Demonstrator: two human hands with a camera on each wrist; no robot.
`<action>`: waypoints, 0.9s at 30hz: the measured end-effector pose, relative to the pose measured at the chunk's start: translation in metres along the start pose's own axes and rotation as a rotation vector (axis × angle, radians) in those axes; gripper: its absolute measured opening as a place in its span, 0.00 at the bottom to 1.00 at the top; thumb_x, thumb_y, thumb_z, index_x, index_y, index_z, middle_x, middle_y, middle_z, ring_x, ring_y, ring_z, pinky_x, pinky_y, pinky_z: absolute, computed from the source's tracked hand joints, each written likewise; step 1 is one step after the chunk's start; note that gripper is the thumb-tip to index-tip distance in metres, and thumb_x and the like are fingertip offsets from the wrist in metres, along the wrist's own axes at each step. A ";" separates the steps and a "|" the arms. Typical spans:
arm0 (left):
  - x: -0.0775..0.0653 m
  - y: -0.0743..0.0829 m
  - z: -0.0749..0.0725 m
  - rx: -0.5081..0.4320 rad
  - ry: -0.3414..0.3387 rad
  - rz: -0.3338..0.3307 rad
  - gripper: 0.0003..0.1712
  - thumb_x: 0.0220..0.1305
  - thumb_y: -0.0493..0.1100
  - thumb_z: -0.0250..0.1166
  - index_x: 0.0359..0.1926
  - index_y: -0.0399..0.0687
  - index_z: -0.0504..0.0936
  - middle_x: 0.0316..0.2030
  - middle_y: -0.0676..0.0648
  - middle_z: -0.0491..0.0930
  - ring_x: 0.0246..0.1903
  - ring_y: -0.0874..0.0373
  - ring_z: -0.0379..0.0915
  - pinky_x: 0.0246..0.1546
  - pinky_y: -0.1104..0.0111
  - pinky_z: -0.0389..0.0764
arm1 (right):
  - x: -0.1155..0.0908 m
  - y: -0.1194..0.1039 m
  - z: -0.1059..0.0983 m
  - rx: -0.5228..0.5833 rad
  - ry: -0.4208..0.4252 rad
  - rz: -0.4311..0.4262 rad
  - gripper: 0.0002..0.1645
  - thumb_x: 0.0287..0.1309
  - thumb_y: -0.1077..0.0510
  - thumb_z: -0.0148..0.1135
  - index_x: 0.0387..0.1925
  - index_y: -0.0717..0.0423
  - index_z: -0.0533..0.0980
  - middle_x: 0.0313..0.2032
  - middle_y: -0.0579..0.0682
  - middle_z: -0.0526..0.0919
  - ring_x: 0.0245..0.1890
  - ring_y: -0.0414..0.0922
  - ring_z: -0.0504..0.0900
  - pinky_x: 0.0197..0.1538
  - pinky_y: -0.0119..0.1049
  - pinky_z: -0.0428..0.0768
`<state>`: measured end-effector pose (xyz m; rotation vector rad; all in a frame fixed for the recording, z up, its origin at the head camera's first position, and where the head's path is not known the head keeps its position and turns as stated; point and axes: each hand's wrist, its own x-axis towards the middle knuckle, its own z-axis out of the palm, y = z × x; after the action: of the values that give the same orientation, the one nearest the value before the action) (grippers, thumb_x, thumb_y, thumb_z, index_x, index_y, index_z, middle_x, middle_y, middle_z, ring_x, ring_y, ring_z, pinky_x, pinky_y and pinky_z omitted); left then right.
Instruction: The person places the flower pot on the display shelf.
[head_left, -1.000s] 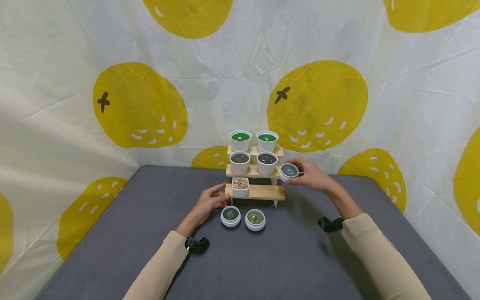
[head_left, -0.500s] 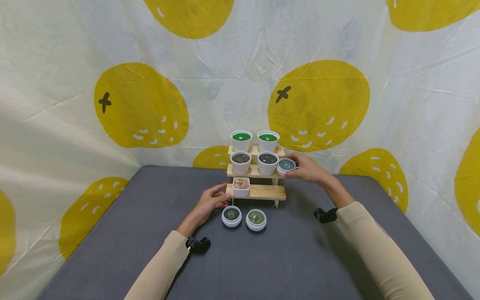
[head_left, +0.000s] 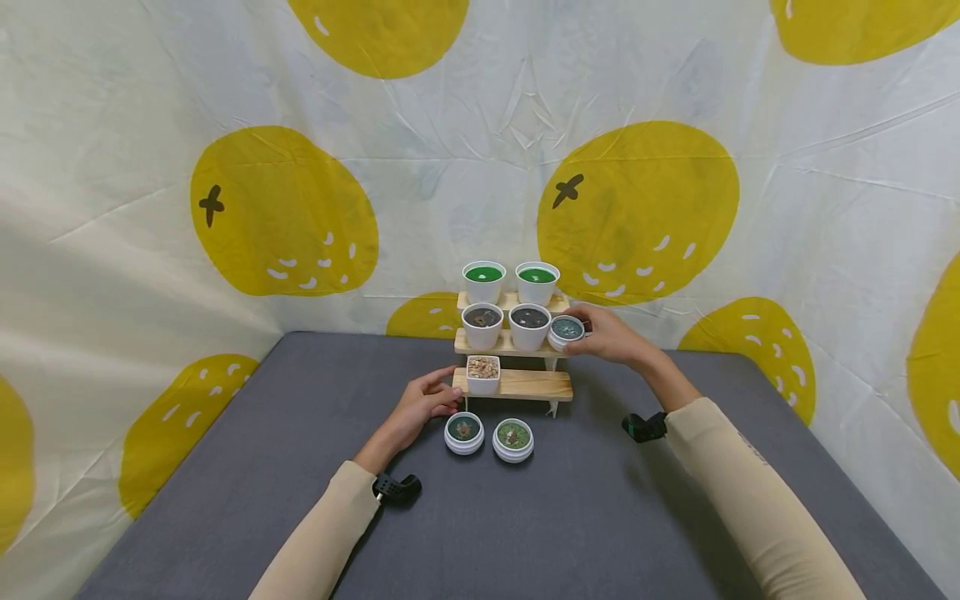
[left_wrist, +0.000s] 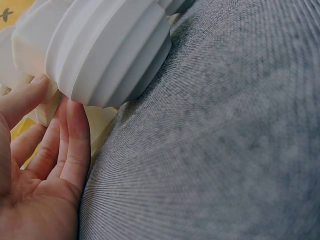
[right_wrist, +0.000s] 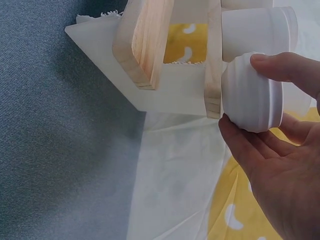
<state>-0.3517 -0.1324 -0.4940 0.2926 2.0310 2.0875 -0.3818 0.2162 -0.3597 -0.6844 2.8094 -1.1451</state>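
Observation:
My right hand (head_left: 606,335) grips a small white ribbed pot (head_left: 566,331) with a speckled dark teal filling, thumb on one side and fingers on the other. The pot sits at the right end of the middle tier, beside a white cup (head_left: 529,329) with a black filling. In the right wrist view, its base is right at the wooden tier (right_wrist: 213,65). My left hand (head_left: 416,406) pinches the left end of the wooden three-tier stand (head_left: 534,384) at its lowest tier, close behind a ribbed pot (left_wrist: 112,50) in the left wrist view.
The lowest tier bears a square white cup (head_left: 483,377) of beige bits. Another dark-filled cup (head_left: 482,327) stands on the middle tier, and two green-filled cups (head_left: 483,283) on top. Before the stand are two ribbed pots (head_left: 513,442) on the grey table (head_left: 570,525). A patterned cloth (head_left: 450,183) hangs behind.
My right hand has brought the ribbed pot leftward onto the middle tier's right end. The black-filled cup beside it has shifted slightly left. My left hand has stayed at the stand.

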 end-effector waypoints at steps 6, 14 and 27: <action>-0.001 0.001 0.002 -0.004 0.004 0.012 0.35 0.60 0.47 0.69 0.67 0.53 0.69 0.37 0.45 0.83 0.35 0.54 0.80 0.37 0.68 0.83 | 0.003 0.000 0.001 0.015 -0.012 -0.014 0.32 0.50 0.57 0.72 0.56 0.60 0.71 0.48 0.57 0.79 0.43 0.50 0.74 0.44 0.38 0.74; -0.002 0.002 0.002 -0.005 0.016 -0.006 0.33 0.59 0.47 0.69 0.66 0.56 0.70 0.38 0.44 0.83 0.36 0.53 0.80 0.37 0.68 0.83 | 0.004 -0.001 0.002 0.040 -0.015 -0.011 0.34 0.50 0.58 0.72 0.58 0.60 0.69 0.49 0.59 0.79 0.44 0.51 0.75 0.43 0.36 0.75; -0.002 0.002 0.002 -0.006 0.014 -0.011 0.33 0.58 0.48 0.70 0.65 0.57 0.71 0.38 0.43 0.83 0.37 0.53 0.80 0.38 0.67 0.83 | 0.004 -0.005 0.002 0.044 -0.011 0.062 0.39 0.50 0.56 0.72 0.59 0.62 0.63 0.58 0.64 0.72 0.56 0.59 0.73 0.54 0.48 0.76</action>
<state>-0.3492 -0.1307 -0.4922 0.2666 2.0296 2.0939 -0.3834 0.2103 -0.3577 -0.5939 2.7668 -1.1845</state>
